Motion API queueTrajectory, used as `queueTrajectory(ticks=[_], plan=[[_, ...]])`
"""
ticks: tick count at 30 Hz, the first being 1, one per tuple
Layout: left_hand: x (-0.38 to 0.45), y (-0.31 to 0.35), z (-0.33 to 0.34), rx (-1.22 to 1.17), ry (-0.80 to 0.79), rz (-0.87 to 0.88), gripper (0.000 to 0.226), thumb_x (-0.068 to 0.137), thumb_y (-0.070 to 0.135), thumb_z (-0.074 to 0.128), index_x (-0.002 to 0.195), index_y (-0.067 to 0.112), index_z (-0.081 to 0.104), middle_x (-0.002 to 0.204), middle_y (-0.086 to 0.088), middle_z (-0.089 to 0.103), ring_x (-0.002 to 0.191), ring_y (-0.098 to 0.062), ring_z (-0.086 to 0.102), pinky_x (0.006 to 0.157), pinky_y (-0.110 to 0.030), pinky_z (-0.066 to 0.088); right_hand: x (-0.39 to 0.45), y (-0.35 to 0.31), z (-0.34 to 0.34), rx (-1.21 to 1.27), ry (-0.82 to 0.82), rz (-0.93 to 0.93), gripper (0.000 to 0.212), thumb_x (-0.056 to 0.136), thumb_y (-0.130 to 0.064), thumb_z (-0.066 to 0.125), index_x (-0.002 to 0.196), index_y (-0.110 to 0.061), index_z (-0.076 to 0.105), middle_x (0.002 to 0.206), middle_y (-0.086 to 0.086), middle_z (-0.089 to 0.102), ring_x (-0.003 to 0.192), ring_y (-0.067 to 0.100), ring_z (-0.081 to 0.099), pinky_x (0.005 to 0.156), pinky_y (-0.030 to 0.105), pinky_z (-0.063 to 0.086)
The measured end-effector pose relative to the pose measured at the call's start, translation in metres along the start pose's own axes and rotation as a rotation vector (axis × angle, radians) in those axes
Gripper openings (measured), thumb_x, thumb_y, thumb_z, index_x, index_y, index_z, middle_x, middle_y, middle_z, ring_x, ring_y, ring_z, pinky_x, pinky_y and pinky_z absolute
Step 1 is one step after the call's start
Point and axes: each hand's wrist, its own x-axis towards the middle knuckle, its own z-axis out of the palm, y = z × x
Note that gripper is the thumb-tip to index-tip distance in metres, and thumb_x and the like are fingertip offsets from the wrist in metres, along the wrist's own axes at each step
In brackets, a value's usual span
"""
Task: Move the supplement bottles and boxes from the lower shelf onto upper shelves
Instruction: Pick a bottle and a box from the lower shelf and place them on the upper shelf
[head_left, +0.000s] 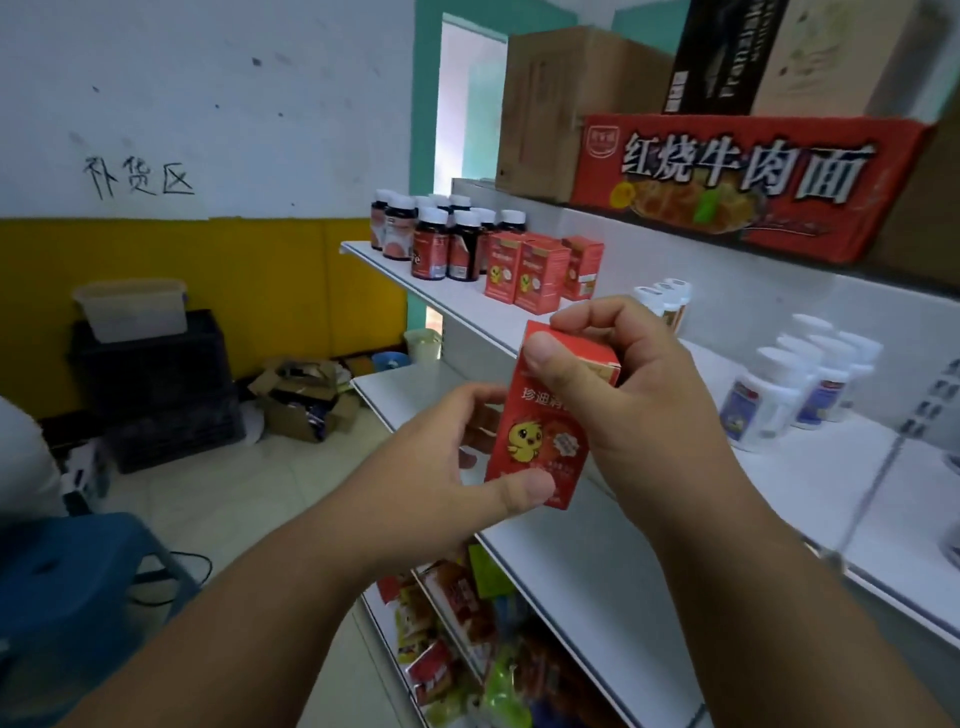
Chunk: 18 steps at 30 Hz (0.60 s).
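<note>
Head view: both hands up on the red box (550, 415), upright in the air just near of the middle shelf (810, 467) | right hand (639, 395) pinches its top | left hand (447, 467) grips its base, thumb in front | red boxes (530, 270) and dark bottles (441, 239) at far left of upper shelf (467, 306) | white bottles (800, 379) at right, labels blurred.

The red box (545, 415) held by both hands looks like smooth printed cardboard with a slight sheen, as do the boxes (535, 273) on the shelf (415, 283), whose surface is smooth, white and glossy. The dark bottles (441, 244) are glossy with white plastic caps, and the white bottles (779, 395) are matt plastic with shiny paper labels. The brown carton (561, 109) is plain matt cardboard, the noodle carton (743, 182) printed cardboard, and the snack packs (457, 623) glossy film.
</note>
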Motion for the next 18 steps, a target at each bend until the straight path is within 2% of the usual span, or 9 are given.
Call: queueTrajectory(ticks=[4,10,13,16,18], plan=[[0.067,-0.030,-0.042,0.018,0.022,-0.011,0.080,0.061,0.080,0.065,0.130,0.049,0.040,0.118,0.027,0.061,0.111,0.007,0.057,0.098,-0.034,0.050,0.080,0.026,0.034,-0.016,-0.008,0.024,0.035,0.073,-0.047,0.073,0.099,-0.028,0.061,0.096,-0.007,0.068,0.085,0.011,0.069,0.071,0.039,0.062],[0.161,-0.074,-0.098,0.041,0.080,0.029,0.079,0.064,0.075,0.065,0.133,0.043,0.041,0.117,0.023,0.060,0.111,0.006,0.055,0.096,-0.030,0.049,0.175,0.045,0.071,-0.071,0.016,0.002,0.041,0.063,-0.053,0.072,0.095,-0.029,0.062,0.092,-0.012,0.068,0.083,0.010,0.069,0.073,0.042,0.061],[0.215,-0.101,-0.109,0.030,0.002,0.093,0.071,0.071,0.064,0.073,0.132,0.041,0.044,0.114,0.023,0.061,0.106,0.010,0.056,0.092,-0.022,0.048,0.211,0.071,0.081,-0.118,0.092,0.013,0.044,0.062,-0.053,0.073,0.097,-0.028,0.062,0.095,-0.009,0.069,0.087,0.011,0.069,0.075,0.040,0.061],[0.272,-0.128,-0.115,0.020,-0.090,0.144,0.063,0.073,0.053,0.077,0.126,0.044,0.046,0.109,0.025,0.060,0.099,0.012,0.056,0.082,-0.011,0.045,0.243,0.093,0.084,-0.188,0.216,0.036,0.044,0.062,-0.054,0.072,0.098,-0.030,0.062,0.097,-0.015,0.067,0.090,0.008,0.068,0.075,0.036,0.061],[0.309,-0.142,-0.118,0.047,-0.178,0.185,0.060,0.071,0.052,0.078,0.123,0.045,0.048,0.106,0.026,0.060,0.095,0.010,0.056,0.081,-0.014,0.046,0.262,0.105,0.085,-0.240,0.331,0.056,0.043,0.062,-0.054,0.070,0.097,-0.030,0.062,0.096,-0.016,0.067,0.089,0.008,0.068,0.076,0.038,0.061]])
